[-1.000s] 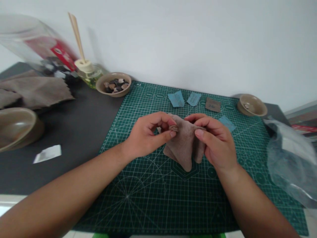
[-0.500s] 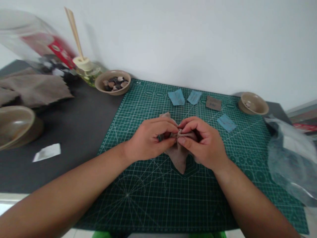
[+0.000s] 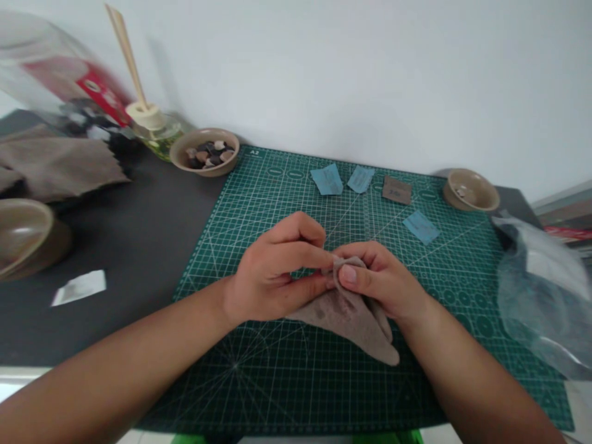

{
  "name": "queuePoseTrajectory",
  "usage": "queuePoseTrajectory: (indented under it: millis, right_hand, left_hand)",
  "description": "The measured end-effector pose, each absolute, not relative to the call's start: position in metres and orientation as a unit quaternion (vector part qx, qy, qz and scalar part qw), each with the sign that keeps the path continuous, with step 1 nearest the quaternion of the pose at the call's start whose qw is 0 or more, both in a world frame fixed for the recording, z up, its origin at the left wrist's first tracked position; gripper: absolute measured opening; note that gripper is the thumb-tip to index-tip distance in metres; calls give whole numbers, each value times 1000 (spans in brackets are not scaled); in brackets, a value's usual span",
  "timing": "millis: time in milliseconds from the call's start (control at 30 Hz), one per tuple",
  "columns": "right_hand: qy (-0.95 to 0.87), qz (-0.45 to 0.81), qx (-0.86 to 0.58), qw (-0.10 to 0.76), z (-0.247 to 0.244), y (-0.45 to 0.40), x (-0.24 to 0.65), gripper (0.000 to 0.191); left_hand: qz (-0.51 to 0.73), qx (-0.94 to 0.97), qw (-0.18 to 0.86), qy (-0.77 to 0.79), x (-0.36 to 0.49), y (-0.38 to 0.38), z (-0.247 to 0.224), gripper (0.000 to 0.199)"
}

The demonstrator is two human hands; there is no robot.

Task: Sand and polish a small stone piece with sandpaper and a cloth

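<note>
A folded taupe suede-like cloth (image 3: 351, 327) lies bunched on the green cutting mat (image 3: 296, 385), its pointed end toward me. My right hand (image 3: 379, 277) pinches the cloth's upper fold between thumb and fingers. My left hand (image 3: 272, 271) presses its fingertips against the same fold from the left. Anything wrapped inside the fold is hidden by the cloth and my fingers.
Beyond my hands lie blue paper pieces (image 3: 327, 179) and a brown square (image 3: 396, 190). A pebble-filled bowl (image 3: 204, 152) stands back left, a smaller bowl (image 3: 470, 191) back right. A clear plastic bag (image 3: 539, 296) lies at right, a reed diffuser (image 3: 155, 132) far left.
My hands have moved lower in view, toward me, and closed in on the cloth's fold. The cloth's hanging point has swung down and to the right.
</note>
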State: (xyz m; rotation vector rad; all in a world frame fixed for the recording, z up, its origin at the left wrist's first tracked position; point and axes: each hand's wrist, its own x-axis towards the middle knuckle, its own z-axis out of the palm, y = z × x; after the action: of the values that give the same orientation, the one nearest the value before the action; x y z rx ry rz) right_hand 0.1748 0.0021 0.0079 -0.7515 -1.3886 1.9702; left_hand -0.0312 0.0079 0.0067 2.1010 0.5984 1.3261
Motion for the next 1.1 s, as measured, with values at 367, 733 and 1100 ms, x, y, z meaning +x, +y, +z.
queuePoseTrajectory:
  millis: [367, 733, 1100]
  right_hand:
    - [-379, 833, -184, 359, -2, -7, 161, 19]
    - [-407, 792, -246, 384, 7, -10, 168, 12]
    - [-415, 780, -324, 337, 17, -12, 170, 23]
  left_hand:
    - [538, 700, 441, 163, -23, -2, 10, 17]
    - [525, 746, 381, 148, -23, -6, 12, 17]
    - [499, 771, 370, 144, -27, -1, 10, 13]
